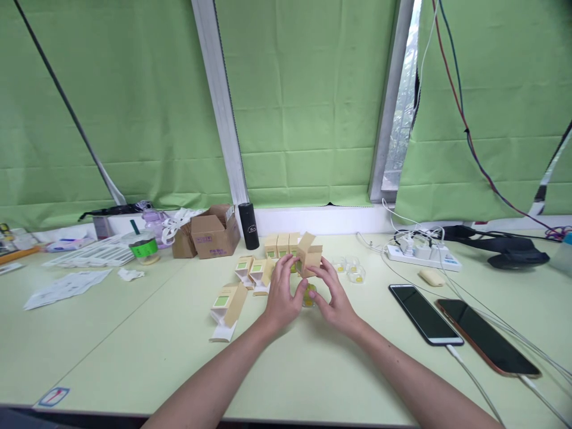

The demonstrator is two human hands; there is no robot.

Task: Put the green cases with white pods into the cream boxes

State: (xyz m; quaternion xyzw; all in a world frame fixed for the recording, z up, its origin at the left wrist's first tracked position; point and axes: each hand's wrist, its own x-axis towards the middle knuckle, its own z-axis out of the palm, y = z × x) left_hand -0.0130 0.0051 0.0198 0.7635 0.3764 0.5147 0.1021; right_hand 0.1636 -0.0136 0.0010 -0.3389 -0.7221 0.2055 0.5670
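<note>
Watching remotely, I see the left hand (284, 297) and right hand (336, 298) pinching an open carton (311, 258) with their fingertips, between the front and back edges of the bench (170, 369). A slack pinch could tip it onto the clear container (308, 300) between the thumbs; whether they touch that container is unclear, the carton's inside hidden.

Free tabletop (120, 351) front-left (phones (425, 314) right)

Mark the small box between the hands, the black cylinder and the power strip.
Small box (313, 257): head view, on its near side.
Black cylinder (248, 226): head view, on its middle.
Power strip (424, 262): head view, on its front edge.
</note>
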